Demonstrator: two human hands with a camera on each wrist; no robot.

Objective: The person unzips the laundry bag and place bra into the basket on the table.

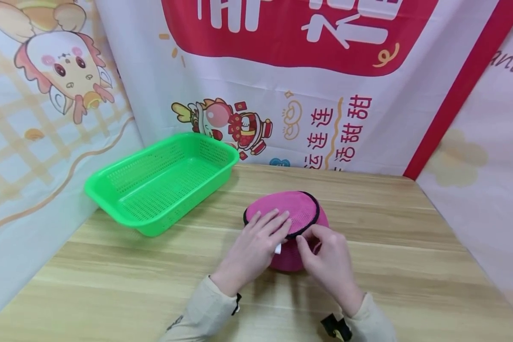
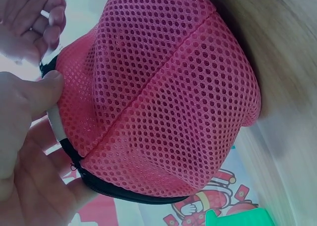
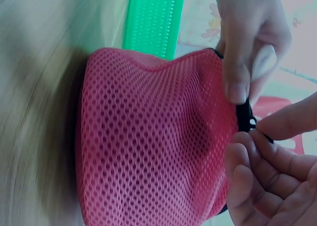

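A pink mesh laundry bag (image 1: pixel 301 211), domed in shape, stands on the table with its flat round top edged in black zipper trim (image 1: pixel 318 209). My left hand (image 1: pixel 254 247) lies across the top with fingers spread. In the left wrist view its thumb (image 2: pixel 47 89) presses the bag's side just below the trim, gripping that edge. At the near right edge, my right hand (image 1: pixel 331 259) pinches the zipper pull (image 3: pixel 253 122) between thumb and forefinger, the other fingers curled. Beside the left hand a small white label (image 1: pixel 278 248) sticks out.
A green perforated plastic basket (image 1: pixel 162 221) stands at the back left of the wooden table (image 1: pixel 393 266). Printed cloth hangs behind the table (image 1: pixel 256 76) and along both sides.
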